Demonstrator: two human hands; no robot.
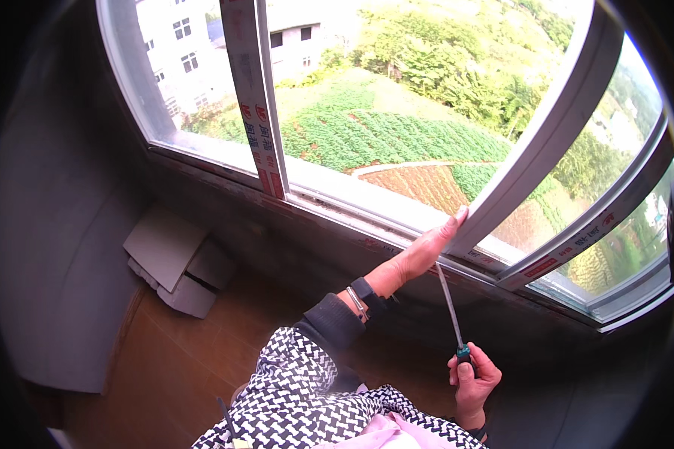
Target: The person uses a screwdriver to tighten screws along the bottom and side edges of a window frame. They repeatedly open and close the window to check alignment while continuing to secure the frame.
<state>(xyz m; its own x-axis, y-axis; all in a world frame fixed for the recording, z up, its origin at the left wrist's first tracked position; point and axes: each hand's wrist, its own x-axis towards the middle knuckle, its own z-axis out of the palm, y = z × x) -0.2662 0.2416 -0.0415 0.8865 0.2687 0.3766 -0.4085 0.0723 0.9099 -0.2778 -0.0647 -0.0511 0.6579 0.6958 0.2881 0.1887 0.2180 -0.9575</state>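
Note:
My right hand [473, 380] is wrapped round the dark green and black handle of a screwdriver [450, 303]. The long metal shaft slants up and left, and its tip meets the bottom edge of the window frame [350, 217], just below my left hand. That left hand [429, 249] lies with fingers stretched out along the foot of the sliding window sash [535, 142], touching it. How the tip sits against the frame is too small to tell.
Taped frame posts [256, 112] divide the window at left, and another taped post [558, 258] stands at right. Flattened pale cardboard [168, 247] leans in the left corner above the brown floor [165, 367]. A dark wall [314, 262] runs beneath the window.

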